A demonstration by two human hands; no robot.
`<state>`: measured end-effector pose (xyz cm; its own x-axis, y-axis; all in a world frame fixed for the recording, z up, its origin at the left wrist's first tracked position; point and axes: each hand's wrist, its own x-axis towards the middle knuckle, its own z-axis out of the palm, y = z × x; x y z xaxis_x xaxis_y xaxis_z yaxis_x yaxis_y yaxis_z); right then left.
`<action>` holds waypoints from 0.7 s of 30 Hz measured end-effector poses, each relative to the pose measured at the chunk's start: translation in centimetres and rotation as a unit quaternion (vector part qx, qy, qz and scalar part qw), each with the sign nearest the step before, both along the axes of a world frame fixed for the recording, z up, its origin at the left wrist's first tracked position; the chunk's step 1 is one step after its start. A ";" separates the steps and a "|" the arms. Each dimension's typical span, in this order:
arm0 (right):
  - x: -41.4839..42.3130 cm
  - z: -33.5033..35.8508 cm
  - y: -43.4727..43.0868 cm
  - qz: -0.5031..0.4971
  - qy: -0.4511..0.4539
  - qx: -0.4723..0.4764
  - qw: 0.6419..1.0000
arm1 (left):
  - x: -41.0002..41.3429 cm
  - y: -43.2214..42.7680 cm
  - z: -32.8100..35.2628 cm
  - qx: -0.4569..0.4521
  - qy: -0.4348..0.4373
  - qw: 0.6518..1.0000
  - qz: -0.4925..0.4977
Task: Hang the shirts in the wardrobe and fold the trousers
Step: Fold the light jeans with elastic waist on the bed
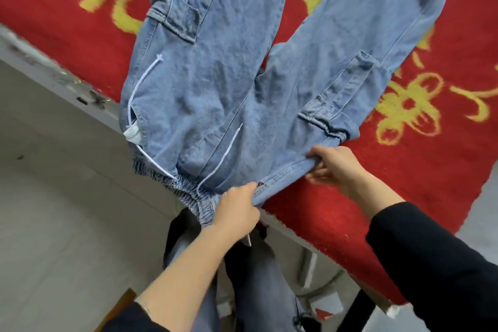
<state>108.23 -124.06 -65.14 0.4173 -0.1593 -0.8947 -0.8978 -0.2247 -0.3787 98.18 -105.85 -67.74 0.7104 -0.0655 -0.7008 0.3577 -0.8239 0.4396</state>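
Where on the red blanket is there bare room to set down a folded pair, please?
Bare blanket lies right of the jeans, past the right hand, and upper left beside the cargo pocket. The waistband edge is crowded, with the left hand gripping there too.

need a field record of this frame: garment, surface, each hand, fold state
garment: blue denim trousers, laid flat, legs spread apart, a cargo pocket on each leg
drawstring: white drawstring, loose ends lying on the denim
surface: red cloth with yellow pattern
left hand: left hand grips the waistband near its middle
right hand: right hand pinches the waistband's side edge
fold state: not yet folded
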 end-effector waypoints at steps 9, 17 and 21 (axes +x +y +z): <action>6.8 2.6 9.4 -0.180 -0.340 -0.096 0.918 | 7.1 11.5 3.1 -0.257 0.133 0.953 0.088; 13.4 2.4 24.8 0.081 -0.428 -0.052 0.899 | 8.3 23.2 1.8 -0.184 0.050 0.925 0.328; 13.8 -1.4 28.2 0.333 -0.230 -0.020 0.914 | 7.3 26.9 -2.0 -0.059 0.093 0.940 0.324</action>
